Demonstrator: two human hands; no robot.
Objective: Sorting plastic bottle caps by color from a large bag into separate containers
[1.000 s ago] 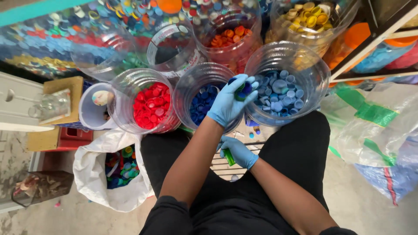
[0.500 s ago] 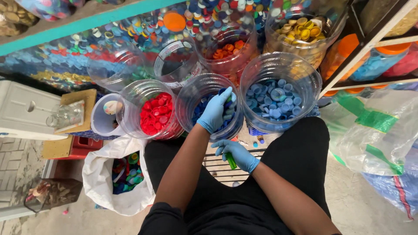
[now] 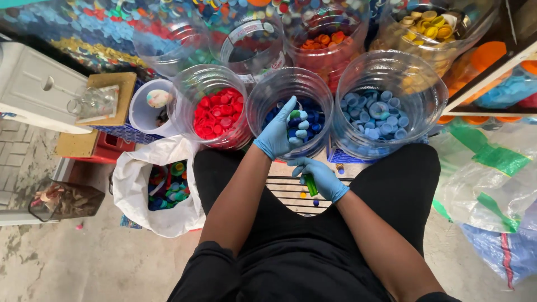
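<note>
My left hand (image 3: 277, 137), in a blue glove, rests on the near rim of the clear round plastic jar of dark-blue bottle caps (image 3: 291, 112), fingers loosely spread w/ tips over the caps inside, gripping nothing I can see. My right hand (image 3: 321, 178), also gloved, sits just below that jar, fingers curled shut around a small green plastic piece (image 3: 310, 184). Vs. 1 s ago: left hand was at the light-blue cap jar (image 3: 386, 106) to the right; right hand approx. unchanged.
</note>
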